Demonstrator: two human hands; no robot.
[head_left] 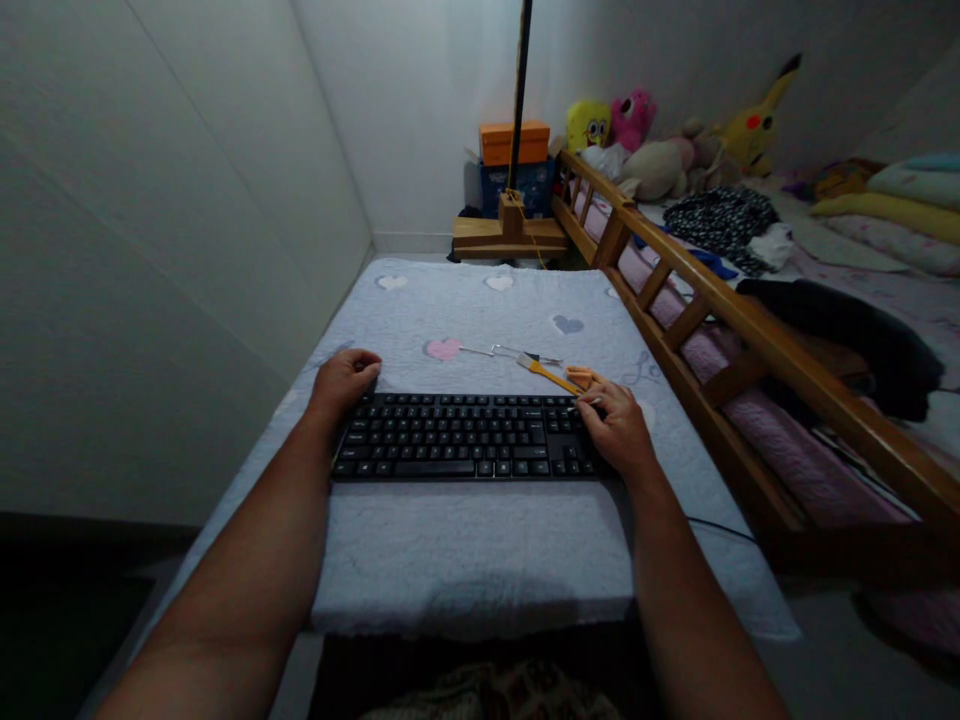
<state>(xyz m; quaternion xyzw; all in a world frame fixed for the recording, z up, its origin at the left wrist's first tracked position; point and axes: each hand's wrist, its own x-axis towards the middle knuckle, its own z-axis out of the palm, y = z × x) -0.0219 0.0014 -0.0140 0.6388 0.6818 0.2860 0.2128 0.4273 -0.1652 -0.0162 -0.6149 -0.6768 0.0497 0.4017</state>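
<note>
A black keyboard lies on the cloth-covered table in front of me. My left hand rests by its far left corner, fingers curled in, with nothing visible in them. Over the number keys at the keyboard's right end, my right hand pinches a thin white stick with a pale tip, which looks like a cotton swab. Behind the keyboard lie a yellow-handled brush, a bent wire tool and another cotton swab. A small folded orange-tan cloth sits just beyond my right fingers.
A pale quilted cloth with hearts covers the table. A wooden bed rail runs along the right side, with plush toys and bedding behind it. A wall stands at left. Boxes and a wooden stand are beyond the table.
</note>
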